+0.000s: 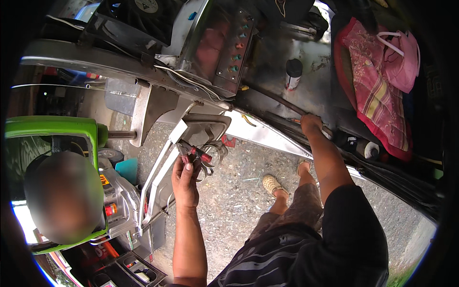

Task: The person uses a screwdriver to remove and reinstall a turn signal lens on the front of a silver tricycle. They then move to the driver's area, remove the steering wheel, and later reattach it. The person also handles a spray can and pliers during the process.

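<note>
left hand [185, 179]: fingers clamped on red-handled pliers [195, 154], at grey bracket [206, 128] | right hand [311, 124]: fingers apparently closed round dark rod [275, 99]

Left hand [185, 178] raised, fingers curled; right hand [311, 124] gripping, arm extended.

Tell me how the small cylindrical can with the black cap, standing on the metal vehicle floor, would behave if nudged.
The small cylindrical can with the black cap stands upright, taller than it is wide, so it would probably tip easily. Once down, its round body would likely roll across the smooth metal vehicle floor. It looks rigid, not fragile.
</note>
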{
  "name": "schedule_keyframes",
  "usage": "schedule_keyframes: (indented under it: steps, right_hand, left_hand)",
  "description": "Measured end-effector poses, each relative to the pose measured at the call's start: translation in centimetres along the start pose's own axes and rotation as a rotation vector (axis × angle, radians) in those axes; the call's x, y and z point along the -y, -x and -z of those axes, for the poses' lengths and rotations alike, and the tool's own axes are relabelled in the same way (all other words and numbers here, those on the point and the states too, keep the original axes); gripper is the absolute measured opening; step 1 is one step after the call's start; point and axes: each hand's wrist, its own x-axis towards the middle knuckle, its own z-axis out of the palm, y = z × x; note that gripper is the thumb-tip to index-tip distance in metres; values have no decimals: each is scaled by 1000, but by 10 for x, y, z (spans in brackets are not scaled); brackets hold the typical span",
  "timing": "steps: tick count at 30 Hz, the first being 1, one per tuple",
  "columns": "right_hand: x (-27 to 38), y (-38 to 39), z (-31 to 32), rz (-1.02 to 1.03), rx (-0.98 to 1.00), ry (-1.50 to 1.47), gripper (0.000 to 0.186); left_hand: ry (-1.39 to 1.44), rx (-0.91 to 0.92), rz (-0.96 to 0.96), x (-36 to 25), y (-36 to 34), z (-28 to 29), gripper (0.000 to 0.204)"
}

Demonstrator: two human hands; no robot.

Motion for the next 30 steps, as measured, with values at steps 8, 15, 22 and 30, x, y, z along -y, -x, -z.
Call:
schedule_keyframes:
  steps: [8,15,22,30]
  right_hand:
    - [-34,51,1,53,-115,-186,42]
    - [-49,151,20,115,-548,-582,48]
    - [40,324,7,687,-271,-828,36]
    - [119,327,-38,521,34,-916,73]
  left_hand:
    - [421,500,208,7,-54,-13,42]
    - [173,494,364,47,40,-60,37]
    - [631,481,659,152,121,-64,68]
    - [627,450,827,239,109,9,47]
